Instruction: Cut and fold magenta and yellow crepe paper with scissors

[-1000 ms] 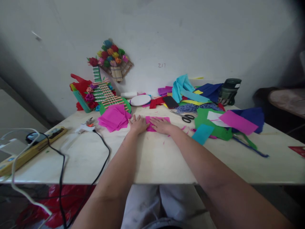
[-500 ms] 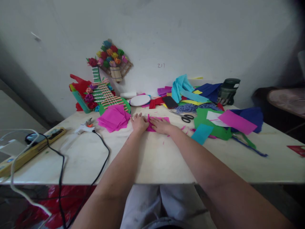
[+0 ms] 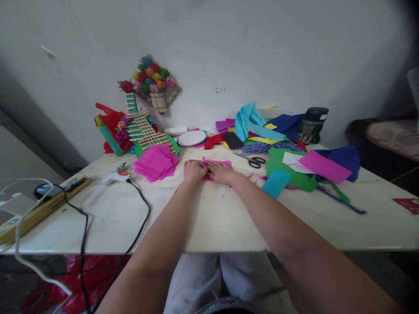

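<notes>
A small pink paper sheet (image 3: 225, 164) lies on the pale table (image 3: 209, 218) at its middle. My left hand (image 3: 194, 171) curls its fingers over the sheet's left edge, which is lifted. My right hand (image 3: 223, 172) rests on the sheet beside it, fingers bent and pressing the paper down. The two hands almost touch. A stack of pink paper squares (image 3: 156, 162) lies just left of my left hand.
Black scissors (image 3: 255, 162), a dark phone (image 3: 233, 140), a white plate (image 3: 191, 138) and loose coloured papers (image 3: 307, 168) crowd the right and back. A glue gun (image 3: 115, 175) with a black cord, a power strip (image 3: 42, 200), paper-flower crafts (image 3: 144, 126) and a dark jar (image 3: 312, 124) stand around.
My left hand moved from flat beside the sheet onto its left edge and curled, lifting that edge. My right hand stayed on the paper.
</notes>
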`<state>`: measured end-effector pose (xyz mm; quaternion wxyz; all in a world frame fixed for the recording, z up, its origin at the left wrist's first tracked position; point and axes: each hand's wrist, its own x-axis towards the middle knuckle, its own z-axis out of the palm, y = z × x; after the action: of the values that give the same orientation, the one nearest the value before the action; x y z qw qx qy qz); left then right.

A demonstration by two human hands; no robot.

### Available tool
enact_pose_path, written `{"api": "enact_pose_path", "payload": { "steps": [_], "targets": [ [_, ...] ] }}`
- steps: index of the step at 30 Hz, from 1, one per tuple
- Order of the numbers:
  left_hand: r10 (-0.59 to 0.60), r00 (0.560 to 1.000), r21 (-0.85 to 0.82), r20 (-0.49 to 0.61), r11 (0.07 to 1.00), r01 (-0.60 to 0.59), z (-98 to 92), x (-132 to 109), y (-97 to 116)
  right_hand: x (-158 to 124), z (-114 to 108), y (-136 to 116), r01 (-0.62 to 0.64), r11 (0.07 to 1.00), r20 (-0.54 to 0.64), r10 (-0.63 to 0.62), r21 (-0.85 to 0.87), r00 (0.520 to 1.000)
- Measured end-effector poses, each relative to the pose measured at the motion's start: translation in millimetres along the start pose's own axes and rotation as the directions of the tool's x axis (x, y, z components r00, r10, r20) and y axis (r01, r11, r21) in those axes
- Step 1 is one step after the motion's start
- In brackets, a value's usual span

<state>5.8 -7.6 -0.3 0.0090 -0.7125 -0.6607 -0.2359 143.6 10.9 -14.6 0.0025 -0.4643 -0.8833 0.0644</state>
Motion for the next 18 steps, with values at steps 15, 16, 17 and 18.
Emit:
{"api": "enact_pose_path", "payload": {
  "steps": [15, 16, 17, 18],
  "targets": [
    [0.001, 0.997, 0.249, 0.08, 0.968, -0.021, -16.1, -10.8, 20.4, -2.3, 0.3, 2.8, 0.023, 0.999, -0.054, -0.02, 0.047, 0.998],
    [-0.023, 0.993, 0.259, 0.113, 0.966, -0.007, -18.0, -11.5, 22.7, -2.6, 0.1, 2.7, 0.028, 0.999, -0.056, -0.025, 0.045, 0.998],
    [-0.047, 0.989, 0.256, 0.14, 0.967, 0.009, -19.5, -12.1, 24.6, -2.8, -0.1, 2.6, 0.029, 0.999, -0.056, -0.027, 0.039, 0.998],
    [-0.067, 0.985, 0.253, 0.159, 0.967, 0.025, -20.4, -12.8, 26.3, -2.9, -0.3, 2.3, 0.029, 0.999, -0.054, -0.027, 0.031, 0.998]
  ]
}}
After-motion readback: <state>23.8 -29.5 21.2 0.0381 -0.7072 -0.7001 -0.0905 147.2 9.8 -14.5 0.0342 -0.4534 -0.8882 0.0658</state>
